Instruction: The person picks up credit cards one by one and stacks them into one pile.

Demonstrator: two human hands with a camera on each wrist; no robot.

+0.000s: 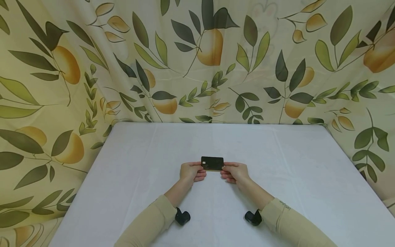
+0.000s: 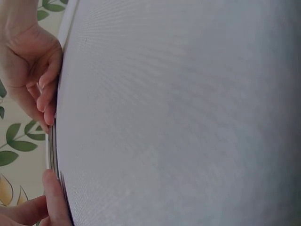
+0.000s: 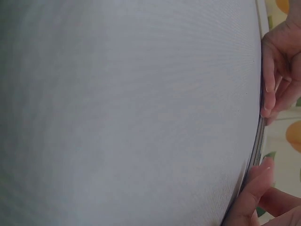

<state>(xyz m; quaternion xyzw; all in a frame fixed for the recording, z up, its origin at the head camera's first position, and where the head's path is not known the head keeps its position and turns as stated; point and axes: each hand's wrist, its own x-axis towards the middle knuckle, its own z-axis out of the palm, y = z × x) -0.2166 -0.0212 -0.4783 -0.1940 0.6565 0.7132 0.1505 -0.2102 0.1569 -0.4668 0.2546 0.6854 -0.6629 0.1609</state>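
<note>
A black card (image 1: 213,163) with "VIP" lettering and a small pale square lies at the middle of the table. Thin layered edges (image 2: 52,148) in the left wrist view suggest a small stack of cards under it. My left hand (image 1: 190,171) pinches its left end between thumb and fingers. At the opposite end, my right hand (image 1: 237,172) pinches it the same way. In the right wrist view the stack (image 3: 257,147) sits low against the tablecloth, fingertips right at its ends.
A white cloth (image 1: 148,147) covers the table. Behind and beside it hangs a curtain (image 1: 197,82) printed with leaves and fruit. Black wrist cameras (image 1: 182,217) are worn near both sleeve cuffs, close over the cloth.
</note>
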